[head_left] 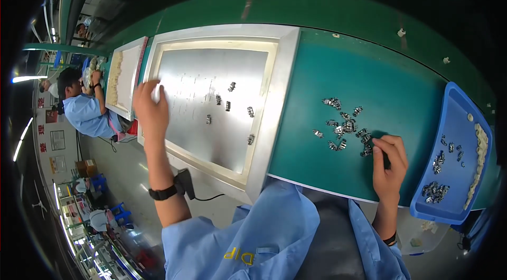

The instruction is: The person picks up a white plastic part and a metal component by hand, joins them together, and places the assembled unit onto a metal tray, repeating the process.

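My left hand is raised over the left border of a framed metal plate. Its thumb and forefinger stand apart, and nothing shows between them. Several small shiny metal parts, shaped like connectors, lie scattered on the plate. On the green mat to the right is a loose pile of the same metal parts. At the pile's right edge my right hand has thumb and forefinger brought together against a dark, shiny metal part. The other fingers curl behind.
A blue tray at the far right holds more metal parts and a row of cream-coloured pieces. Beyond my left hand lies a white tray with similar cream pieces. A co-worker in light blue sits at the left.
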Available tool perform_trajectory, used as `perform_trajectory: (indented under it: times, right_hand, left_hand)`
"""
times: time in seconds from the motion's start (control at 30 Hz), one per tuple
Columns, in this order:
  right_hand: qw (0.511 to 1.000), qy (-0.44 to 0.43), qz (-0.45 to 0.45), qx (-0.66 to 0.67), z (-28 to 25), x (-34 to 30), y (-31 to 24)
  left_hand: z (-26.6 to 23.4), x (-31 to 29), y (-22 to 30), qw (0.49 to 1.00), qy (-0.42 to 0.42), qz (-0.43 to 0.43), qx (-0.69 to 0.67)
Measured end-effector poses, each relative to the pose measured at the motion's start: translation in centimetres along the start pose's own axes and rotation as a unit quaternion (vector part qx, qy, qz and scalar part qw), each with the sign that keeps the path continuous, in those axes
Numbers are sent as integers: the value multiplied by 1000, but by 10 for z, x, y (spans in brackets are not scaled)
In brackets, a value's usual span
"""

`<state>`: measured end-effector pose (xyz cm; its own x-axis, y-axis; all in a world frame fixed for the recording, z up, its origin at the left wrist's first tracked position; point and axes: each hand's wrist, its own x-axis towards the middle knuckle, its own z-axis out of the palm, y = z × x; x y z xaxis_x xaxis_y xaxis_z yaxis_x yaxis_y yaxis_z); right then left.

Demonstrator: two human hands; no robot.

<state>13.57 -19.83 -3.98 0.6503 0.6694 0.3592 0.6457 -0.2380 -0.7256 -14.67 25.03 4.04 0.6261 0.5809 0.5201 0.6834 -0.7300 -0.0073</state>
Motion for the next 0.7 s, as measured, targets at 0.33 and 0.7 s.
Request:
perform_trajectory:
  times: [0.33, 0.7]
  right_hand:
    - [983, 72, 123, 112, 8, -26, 24]
    - [994, 45, 77, 58, 0, -15, 12]
  left_hand:
    - [-8, -151, -116, 942, -80, -227, 233]
    - [30, -145, -137, 967, -43, -163, 192]
